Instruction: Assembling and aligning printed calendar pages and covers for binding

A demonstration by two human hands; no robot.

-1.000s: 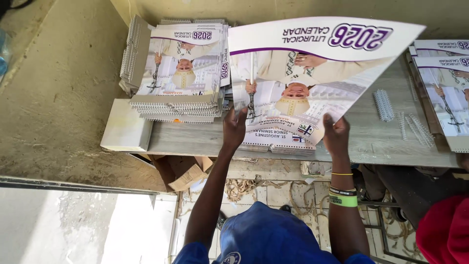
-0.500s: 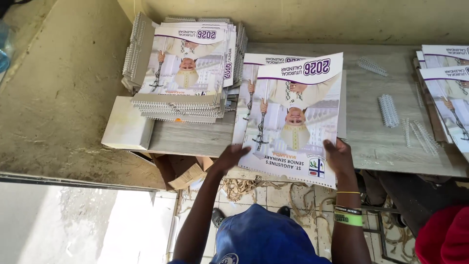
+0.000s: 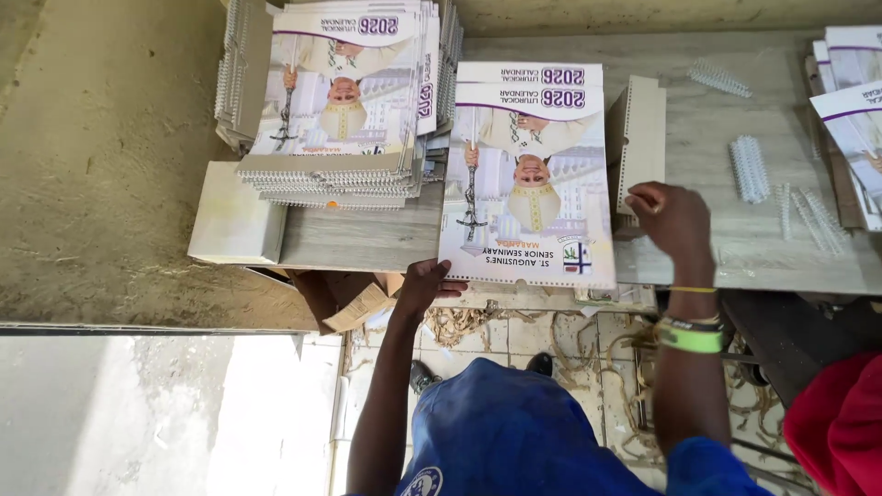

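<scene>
The grey table (image 3: 735,248) carries everything, and my work sits at its near edge. Largest on it is the tall stack of bound calendars (image 3: 344,101) at the far left, spiral edges turned toward me and fanned a little, resting partly on a pale board (image 3: 234,225). Just right of it lies the loose calendar (image 3: 528,179) I'm handling, flat on the table with its punched edge hanging just past the near rim, probably so that edge stays reachable. My left hand (image 3: 424,285) grasps that near left corner from below, thumb on top, steadying it. My right hand (image 3: 671,216) rests, fingers curled, on a stack of pale backing boards (image 3: 640,138) just right of the calendar; I cannot tell whether it grips one. Further right lie white binding coils (image 3: 749,170), scattered apart, and more calendars (image 3: 850,101) at the far right edge. Nothing lies between my hands and the sheets.
</scene>
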